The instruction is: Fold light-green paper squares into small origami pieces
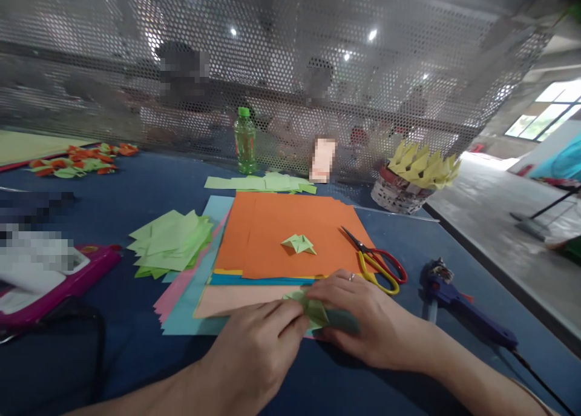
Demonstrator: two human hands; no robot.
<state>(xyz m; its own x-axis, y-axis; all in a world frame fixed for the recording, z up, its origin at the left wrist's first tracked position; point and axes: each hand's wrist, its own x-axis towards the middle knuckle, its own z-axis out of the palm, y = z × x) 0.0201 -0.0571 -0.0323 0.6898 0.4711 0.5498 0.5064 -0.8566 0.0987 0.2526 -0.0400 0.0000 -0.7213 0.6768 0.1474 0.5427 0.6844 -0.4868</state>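
Note:
Between my two hands is a light green piece of paper (316,312), partly folded and partly covered by fingers. My left hand (265,337) pinches its left side, fingers curled. On its right side, my right hand (367,316), with a ring on one finger, grips the paper too. Both hands are over the near edge of a stack of coloured sheets, with orange paper (281,222) on top. A small folded green paper piece (299,244) lies on the orange sheet. Scissors (374,261) with red and yellow handles rest at the stack's right edge.
Green paper squares (172,240) are piled left of the stack. A glue gun (472,310) lies at right, its cord trailing. Behind stand a green-capped bottle (246,143) and a pot with yellow folded paper (403,186). A perforated metal screen (272,59) closes off the back.

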